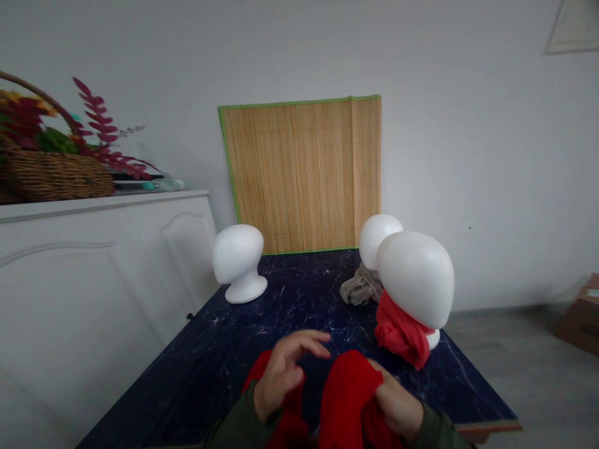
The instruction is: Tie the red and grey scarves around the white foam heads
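Observation:
A bright red scarf [344, 399] hangs in folds at the near edge of the table, its lower part cut off by the bottom of the view. My right hand [397, 402] is closed on the scarf's right side, with some fingers hidden by the fabric. My left hand [287, 371] is raised over the scarf's left part, fingers curved and apart from the thumb, holding nothing. Beyond my right hand stands a white mannequin head [416, 277] with a lighter red cloth [400, 330] bunched around its neck.
Behind it, another white head [378, 240] has a grey-brown cloth [362, 285] at its base. A third white head [239, 259] stands bare at the left of the dark marbled table [299, 296]. A white cabinet [93, 280] flanks the table, bearing a flower basket [56, 174].

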Demonstrator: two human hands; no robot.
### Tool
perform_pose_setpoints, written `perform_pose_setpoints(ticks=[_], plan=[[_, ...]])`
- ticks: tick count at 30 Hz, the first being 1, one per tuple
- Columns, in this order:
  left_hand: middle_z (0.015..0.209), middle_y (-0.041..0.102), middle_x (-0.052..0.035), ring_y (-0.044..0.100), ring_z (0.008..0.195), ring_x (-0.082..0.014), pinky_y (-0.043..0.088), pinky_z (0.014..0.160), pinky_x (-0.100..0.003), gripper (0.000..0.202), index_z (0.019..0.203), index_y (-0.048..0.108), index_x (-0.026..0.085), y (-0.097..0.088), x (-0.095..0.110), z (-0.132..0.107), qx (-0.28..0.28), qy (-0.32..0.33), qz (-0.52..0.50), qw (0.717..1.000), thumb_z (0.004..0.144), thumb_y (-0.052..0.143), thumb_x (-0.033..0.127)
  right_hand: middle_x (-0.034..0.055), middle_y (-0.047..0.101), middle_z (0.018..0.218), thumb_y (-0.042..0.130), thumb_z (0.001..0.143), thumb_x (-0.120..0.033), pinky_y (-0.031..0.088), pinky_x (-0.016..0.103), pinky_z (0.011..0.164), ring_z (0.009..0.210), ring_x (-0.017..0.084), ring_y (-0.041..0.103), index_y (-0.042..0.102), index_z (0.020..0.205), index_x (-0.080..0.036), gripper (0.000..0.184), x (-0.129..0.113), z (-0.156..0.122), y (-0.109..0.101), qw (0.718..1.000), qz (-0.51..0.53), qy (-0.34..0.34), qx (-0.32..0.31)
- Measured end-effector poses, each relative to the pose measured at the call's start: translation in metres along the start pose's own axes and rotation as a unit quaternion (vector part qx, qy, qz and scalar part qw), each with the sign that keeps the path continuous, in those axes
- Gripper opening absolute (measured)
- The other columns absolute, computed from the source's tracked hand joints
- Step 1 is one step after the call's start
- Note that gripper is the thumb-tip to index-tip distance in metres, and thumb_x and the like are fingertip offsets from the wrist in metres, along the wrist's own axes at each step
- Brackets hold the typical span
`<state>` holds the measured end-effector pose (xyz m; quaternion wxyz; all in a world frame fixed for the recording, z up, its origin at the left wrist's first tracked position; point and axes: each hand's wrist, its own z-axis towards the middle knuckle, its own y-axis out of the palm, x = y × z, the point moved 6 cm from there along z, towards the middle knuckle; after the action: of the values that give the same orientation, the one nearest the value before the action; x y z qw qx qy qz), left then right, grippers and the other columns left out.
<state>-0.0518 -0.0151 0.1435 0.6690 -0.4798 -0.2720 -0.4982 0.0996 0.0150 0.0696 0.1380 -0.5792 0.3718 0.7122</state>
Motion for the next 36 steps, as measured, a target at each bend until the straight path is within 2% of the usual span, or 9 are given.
perform_pose_setpoints(ticks=[2,4,7,10,19,26,28,33,36], plan=[[0.106,0.064,-0.0089,0.059,0.098,-0.0224,0.047,0.088,-0.031,0.046,0.084,0.063,0.021,-0.064,-0.05,0.012,0.204,-0.095,0.169,0.959,0.077,0.035,0.057,0.0058,0.063,0.097,0.066,0.069,-0.046,0.04,0.034,0.088,0.095,0.024,0.055,0.067,0.086,-0.019,0.033,-0.008,0.031,-0.014,0.995,0.081,-0.031,0.042],[0.111,0.06,-0.0162,0.056,0.103,-0.0255,0.043,0.093,-0.037,0.048,0.098,0.058,0.013,-0.119,-0.098,0.014,0.322,-0.147,0.227,0.907,0.079,0.03,0.047,0.0077,0.058,0.112,0.067,0.069,-0.039,0.036,0.034,0.095,0.108,0.023,0.049,0.066,0.088,-0.017,0.029,-0.009,0.061,-0.023,0.985,0.163,-0.051,0.026],[0.108,0.058,-0.0249,0.055,0.103,-0.0321,0.043,0.09,-0.046,0.053,0.107,0.052,0.002,-0.178,-0.152,0.014,0.408,-0.202,0.287,0.843,0.078,0.032,0.041,0.0085,0.059,0.109,0.06,0.075,-0.039,0.035,0.038,0.096,0.106,0.023,0.052,0.061,0.071,-0.017,0.023,0.011,0.093,-0.032,0.954,0.301,0.005,0.005],[0.115,0.056,-0.0221,0.05,0.112,-0.0322,0.037,0.097,-0.043,0.048,0.109,0.053,0.006,-0.207,-0.177,0.024,0.418,-0.203,0.347,0.815,0.076,0.042,0.039,0.0116,0.063,0.089,0.041,0.086,-0.042,0.042,0.035,0.085,0.083,0.02,0.061,0.06,0.07,-0.013,0.039,0.048,0.103,-0.033,0.94,0.31,0.137,0.051],[0.12,0.05,-0.0292,0.045,0.113,-0.0445,0.033,0.092,-0.058,0.093,0.121,0.041,0.0,-0.244,-0.214,0.074,0.455,-0.258,0.365,0.77,0.059,0.056,0.068,0.0145,0.062,0.069,0.012,0.086,-0.046,0.042,0.03,0.071,0.063,0.02,0.06,0.064,0.07,-0.004,0.069,0.091,0.115,-0.03,0.929,0.185,0.32,-0.016],[0.121,0.052,-0.0244,0.046,0.114,-0.0433,0.033,0.096,-0.056,0.091,0.119,0.049,0.005,-0.267,-0.241,0.089,0.404,-0.275,0.369,0.791,0.057,0.054,0.072,0.0197,0.061,0.07,0.021,0.073,-0.065,0.04,0.032,0.075,0.072,0.026,0.059,0.064,0.07,0.0,0.078,0.095,0.116,-0.027,0.91,0.175,0.339,-0.164],[0.12,0.054,-0.0234,0.047,0.113,-0.0423,0.038,0.094,-0.052,0.087,0.116,0.052,0.005,-0.268,-0.238,0.093,0.398,-0.251,0.389,0.792,0.057,0.057,0.068,0.0182,0.06,0.066,0.026,0.073,-0.06,0.041,0.035,0.075,0.069,0.027,0.058,0.063,0.067,-0.004,0.068,0.093,0.116,-0.027,0.913,0.187,0.322,-0.164],[0.123,0.054,-0.0148,0.046,0.114,-0.0408,0.039,0.097,-0.048,0.079,0.115,0.053,0.01,-0.25,-0.212,0.087,0.439,-0.206,0.369,0.793,0.055,0.066,0.059,0.009,0.06,0.063,0.036,0.069,-0.04,0.043,0.028,0.063,0.054,0.017,0.054,0.059,0.072,-0.011,0.037,0.089,0.114,-0.044,0.925,0.218,0.311,-0.027],[0.13,0.049,-0.0139,0.041,0.121,-0.0377,0.034,0.103,-0.043,0.074,0.119,0.05,0.008,-0.223,-0.188,0.085,0.449,-0.142,0.345,0.811,0.062,0.064,0.052,0.0083,0.061,0.067,0.041,0.057,-0.033,0.043,0.027,0.06,0.055,0.017,0.055,0.058,0.079,-0.01,0.037,0.081,0.111,-0.043,0.932,0.217,0.285,-0.05]])
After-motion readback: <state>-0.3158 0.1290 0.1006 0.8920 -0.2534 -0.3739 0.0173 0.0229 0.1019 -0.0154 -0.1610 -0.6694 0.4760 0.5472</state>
